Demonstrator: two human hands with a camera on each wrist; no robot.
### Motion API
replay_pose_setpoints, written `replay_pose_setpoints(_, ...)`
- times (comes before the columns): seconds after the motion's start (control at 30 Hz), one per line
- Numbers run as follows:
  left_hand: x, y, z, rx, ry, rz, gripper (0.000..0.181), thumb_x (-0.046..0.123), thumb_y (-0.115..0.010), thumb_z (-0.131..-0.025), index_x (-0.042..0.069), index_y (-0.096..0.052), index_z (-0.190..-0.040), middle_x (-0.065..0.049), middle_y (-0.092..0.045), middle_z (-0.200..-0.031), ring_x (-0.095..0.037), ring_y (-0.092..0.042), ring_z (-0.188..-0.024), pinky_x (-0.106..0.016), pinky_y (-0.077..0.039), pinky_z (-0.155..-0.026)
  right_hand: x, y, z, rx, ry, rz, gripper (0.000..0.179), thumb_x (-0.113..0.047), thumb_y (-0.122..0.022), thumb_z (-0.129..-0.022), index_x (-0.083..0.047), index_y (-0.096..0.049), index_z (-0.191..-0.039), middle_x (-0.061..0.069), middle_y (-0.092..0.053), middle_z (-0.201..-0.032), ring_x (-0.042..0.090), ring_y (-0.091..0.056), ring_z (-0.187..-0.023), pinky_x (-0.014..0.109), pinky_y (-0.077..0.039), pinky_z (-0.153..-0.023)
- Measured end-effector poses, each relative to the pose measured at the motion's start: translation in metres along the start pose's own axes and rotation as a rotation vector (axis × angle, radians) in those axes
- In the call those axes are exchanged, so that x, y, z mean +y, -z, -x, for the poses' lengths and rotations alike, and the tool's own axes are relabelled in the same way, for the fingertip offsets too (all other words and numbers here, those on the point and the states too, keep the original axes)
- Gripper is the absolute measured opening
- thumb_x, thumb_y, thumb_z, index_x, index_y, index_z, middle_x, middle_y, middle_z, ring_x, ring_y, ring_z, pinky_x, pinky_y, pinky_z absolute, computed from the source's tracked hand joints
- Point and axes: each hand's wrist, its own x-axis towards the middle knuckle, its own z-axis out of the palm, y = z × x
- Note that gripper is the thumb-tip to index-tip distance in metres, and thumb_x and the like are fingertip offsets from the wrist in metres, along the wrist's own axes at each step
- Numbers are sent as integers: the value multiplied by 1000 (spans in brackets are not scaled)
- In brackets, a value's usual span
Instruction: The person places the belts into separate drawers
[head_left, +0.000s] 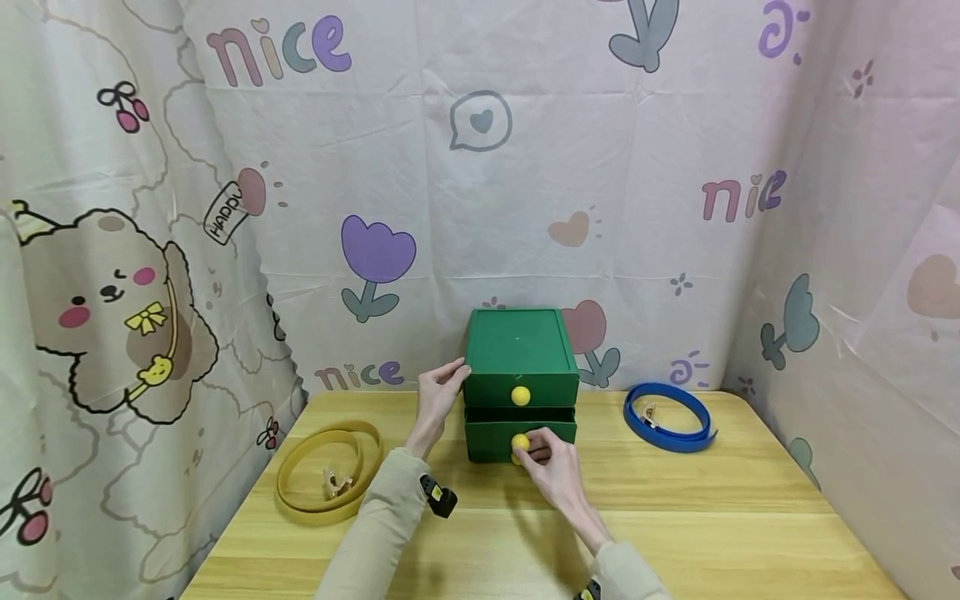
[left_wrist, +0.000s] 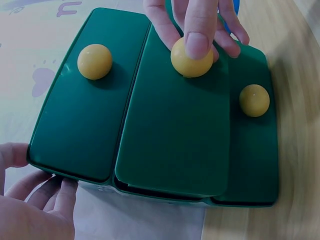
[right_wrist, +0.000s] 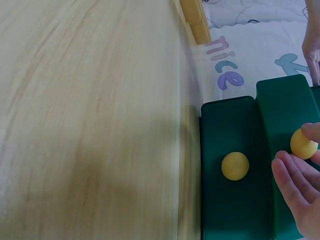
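In the head view, a person's right hand (head_left: 558,475) pinches the round yellow knob (head_left: 519,442) of the middle drawer (head_left: 491,443), which juts partway from a small green drawer cabinet (head_left: 517,337) on the wooden tabletop (head_left: 675,517); the left hand (head_left: 435,400) rests its fingers and thumb against the cabinet's upper left front corner, not wrapped round it. The likeliest trouble is the light cabinet sliding or twisting on the smooth wood, should the right hand pull harder than the left one braces; too long a pull might also bring the drawer off its support and tip it, and the smooth knob could slip from the fingertips. A dark gap shows above the drawer front, but whether anything lies inside cannot be told. The cabinet stands between the coiled yellow belt (head_left: 318,514) and the coiled blue belt (head_left: 686,446), the left hand at its side and the right before it. In the left wrist view, the right thumb lies on the middle knob, while the left fingertips touch the cabinet's side; the top drawer (left_wrist: 80,125) and bottom drawer (left_wrist: 250,155) sit farther back than the middle one. In the right wrist view, the middle drawer front lies directly behind the right fingers, with the left hand at the far upper corner.
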Motion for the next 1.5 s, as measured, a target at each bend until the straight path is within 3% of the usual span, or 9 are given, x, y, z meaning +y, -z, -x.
replay_pose_setpoints(0.53,0,1,0,-18,-6,18,38,10,-61,-99,-6,-61,-134,-26,-62,-136,-40,-59,-127,-53,-45,-111,-2,1,5,18,34,-9,16,-7,-82,-81,-7,-71,-93,4,-73,-79,7,-68,-69,17,-57,-61)
replay_pose_setpoints(0.93,0,2,1,-18,5,17,39,11,-61,-99,-5,-61,-135,-25,-61,-137,-39,-59,-128,-51,-46,-111,-5,3,10,-6,-1,-8,16,-7,-83,-81,-8,-71,-92,3,-72,-80,8,-68,-69,16,-56,-63)
replay_pose_setpoints(1.5,-1,1,1,-1,4,7,38,12,-62,-99,-4,-62,-133,-25,-63,-135,-37,-60,-126,-48,-49,-108,-7,6,15,-23,17,10,18,-6,-84,-79,-10,-71,-91,0,-73,-79,2,-65,-68,17,-57,-64)
